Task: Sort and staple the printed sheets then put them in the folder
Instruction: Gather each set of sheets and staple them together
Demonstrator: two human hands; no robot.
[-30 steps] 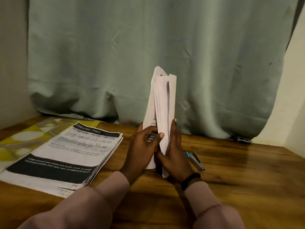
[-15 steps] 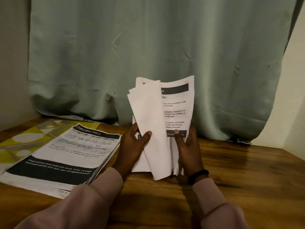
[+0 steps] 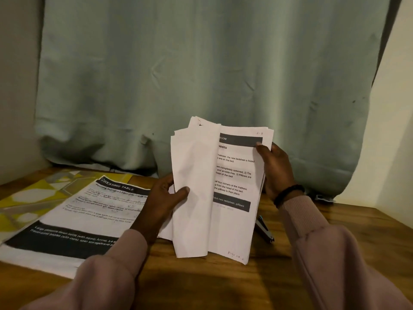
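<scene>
I hold a bundle of printed sheets upright above the table, its front pages folded back to the left so their blank backs face me. My left hand grips the folded-back pages, thumb on the front. My right hand holds the right edge of the exposed printed page, thumb near its dark header. A second stack of printed sheets lies flat at the left. Under that stack's far side lies a yellow patterned folder. A stapler pokes out on the table behind the bundle's lower right.
A grey-green curtain hangs right behind the wooden table. Walls close in at the left and right. Pink sleeves cover both forearms, and a dark bracelet sits on my right wrist.
The bundle, held edge-on a second ago, has turned and opened toward me. My right hand slid up its right edge to near the header. The stapler is now mostly hidden behind the sheets.
</scene>
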